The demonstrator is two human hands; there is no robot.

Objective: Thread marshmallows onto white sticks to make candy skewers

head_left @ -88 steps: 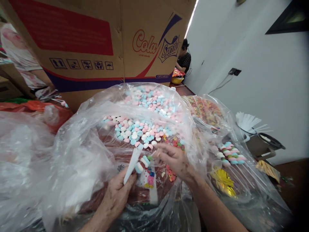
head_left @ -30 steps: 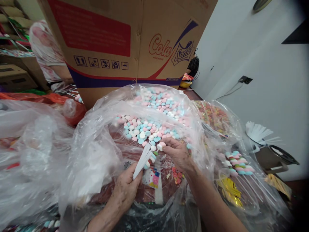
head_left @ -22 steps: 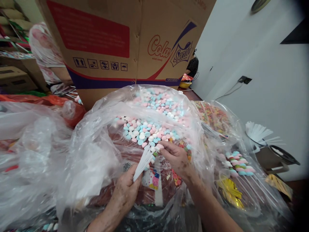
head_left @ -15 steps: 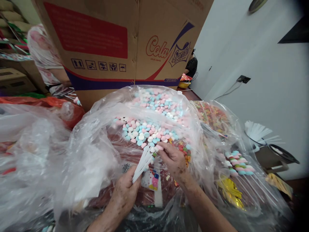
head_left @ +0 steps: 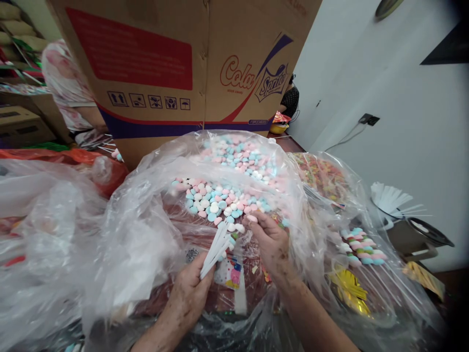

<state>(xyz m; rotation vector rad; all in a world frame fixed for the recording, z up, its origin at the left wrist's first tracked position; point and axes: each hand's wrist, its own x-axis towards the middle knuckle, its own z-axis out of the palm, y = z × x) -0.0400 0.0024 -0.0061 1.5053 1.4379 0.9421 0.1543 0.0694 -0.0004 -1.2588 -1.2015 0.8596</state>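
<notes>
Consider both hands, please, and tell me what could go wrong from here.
The left hand grips several white sticks that fan out at their far ends, so one could slip loose. The right hand pinches a small pink candy, which might drop among the loose candies close by.

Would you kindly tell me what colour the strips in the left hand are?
The strips are white, best seen in the head view.
</notes>
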